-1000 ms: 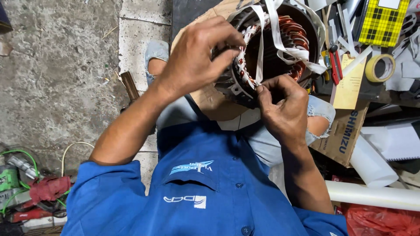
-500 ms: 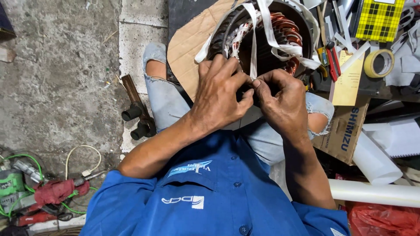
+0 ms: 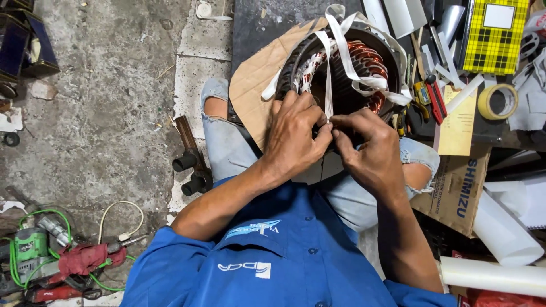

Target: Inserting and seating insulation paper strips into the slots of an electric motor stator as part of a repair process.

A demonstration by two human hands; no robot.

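Blue short-sleeved buttoned work shirt; ripped light jeans.

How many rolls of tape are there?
1. A yellowish tape roll lies at the right, beside the yellow plaid box, right of the motor stator that both hands work on. Others may be hidden in the clutter.

Tape roll right, yellow plaid box above it; green tool bottom-left.

Brown cardboard box right; yellow plaid packet, white label.
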